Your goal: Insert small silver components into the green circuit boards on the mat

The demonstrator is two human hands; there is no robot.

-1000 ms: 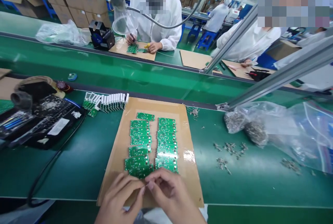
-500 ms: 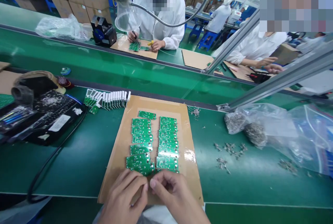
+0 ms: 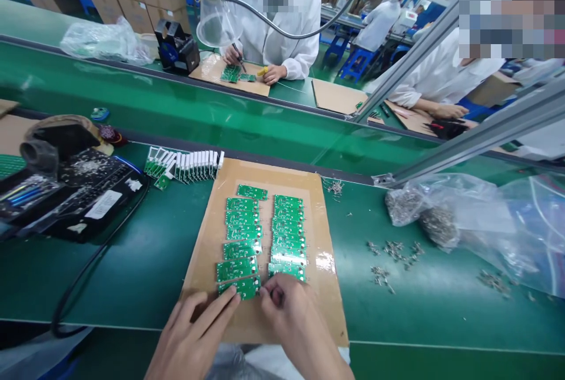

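- Green circuit boards (image 3: 242,287) lie in two columns on a cardboard sheet (image 3: 329,303), with the nearest board at the bottom of the left column, just above the fingers.
- Left hand (image 3: 192,333): its fingers (image 3: 212,309) are straight and together, their tips at that board's lower edge, either touching it or just beside it.
- Right hand (image 3: 293,324): its fingers (image 3: 282,292) curl toward the thumb, their tips just right of the same board. Whether they pinch something small cannot be told.
- Left of the sheet, on the green bench (image 3: 132,286), lies a row of small boards (image 3: 183,165) with white ends, beside a black tool case (image 3: 103,206).
- Right of the sheet lies a plastic bag (image 3: 441,215) of metal parts, with loose parts (image 3: 392,250) scattered near it.
- Across the bench, a co-worker (image 3: 300,33) holds a soldering iron (image 3: 238,56) over a board.
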